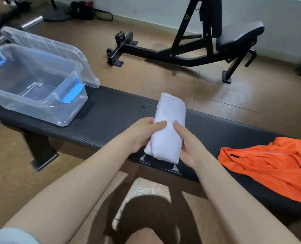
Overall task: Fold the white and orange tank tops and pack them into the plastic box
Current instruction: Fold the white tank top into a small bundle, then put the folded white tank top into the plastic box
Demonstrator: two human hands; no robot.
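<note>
The white tank top is folded into a narrow, thick bundle lying across the middle of the black bench. My left hand grips its left side and my right hand grips its right side, near the front end. The orange tank top lies crumpled and unfolded on the bench at the right. The clear plastic box with blue latches stands open and empty on the bench's left end.
The box's clear lid leans behind the box. A black adjustable weight bench stands on the brown floor beyond. Dark gym gear and a metal bar lie at the far left. My knee shows at the bottom.
</note>
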